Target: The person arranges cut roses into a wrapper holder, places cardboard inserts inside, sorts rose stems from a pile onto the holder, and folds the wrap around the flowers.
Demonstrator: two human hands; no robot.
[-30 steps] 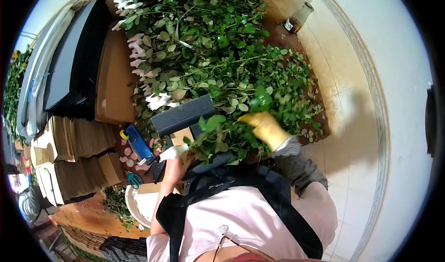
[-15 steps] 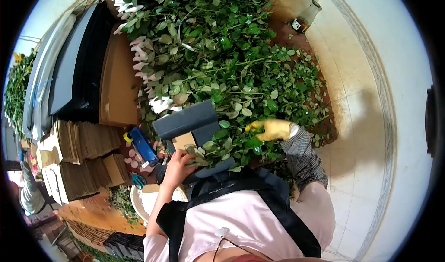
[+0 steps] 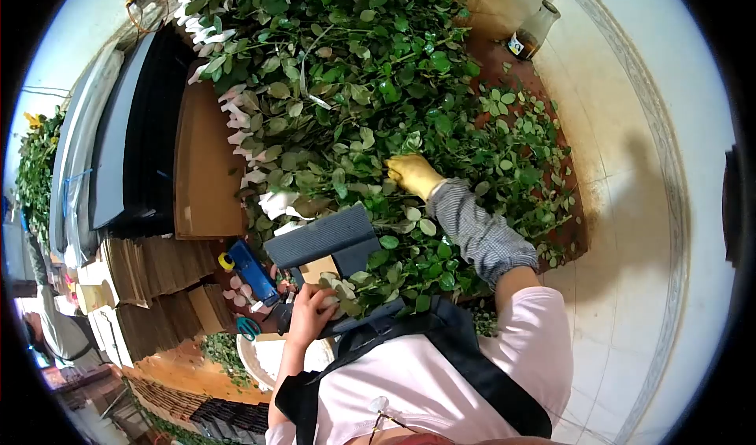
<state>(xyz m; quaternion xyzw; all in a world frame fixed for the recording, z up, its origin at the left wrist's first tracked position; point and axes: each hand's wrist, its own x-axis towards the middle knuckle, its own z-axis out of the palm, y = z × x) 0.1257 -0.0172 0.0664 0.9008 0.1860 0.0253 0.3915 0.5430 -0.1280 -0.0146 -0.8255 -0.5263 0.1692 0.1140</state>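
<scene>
My left hand (image 3: 313, 313), bare, rests at the near edge of the work spot. Its fingers are curled in by a leafy bunch of stems (image 3: 386, 283); what they hold is hidden. That bunch lies on a dark corrugated sheet (image 3: 323, 236), with a small piece of brown cardboard (image 3: 319, 270) beside my fingers. My right hand (image 3: 415, 176), in a yellow glove and checked sleeve, reaches into the big pile of leafy cut stems (image 3: 354, 75). Its fingers are bent among the leaves, their tips partly covered. White-wrapped heads (image 3: 279, 205) line the pile's left side.
Left of the pile are a blue tape dispenser (image 3: 253, 272), teal scissors (image 3: 248, 328), stacked cardboard (image 3: 150, 268) and upright dark sheets (image 3: 138, 130). A white tub (image 3: 272, 358) sits near my left arm. A glass bottle (image 3: 535, 31) stands at the far right by the tiled wall.
My right hand has moved away from the near bunch, up and left into the larger pile. My left hand has stayed by the cardboard piece. The whole view has shifted slightly.
</scene>
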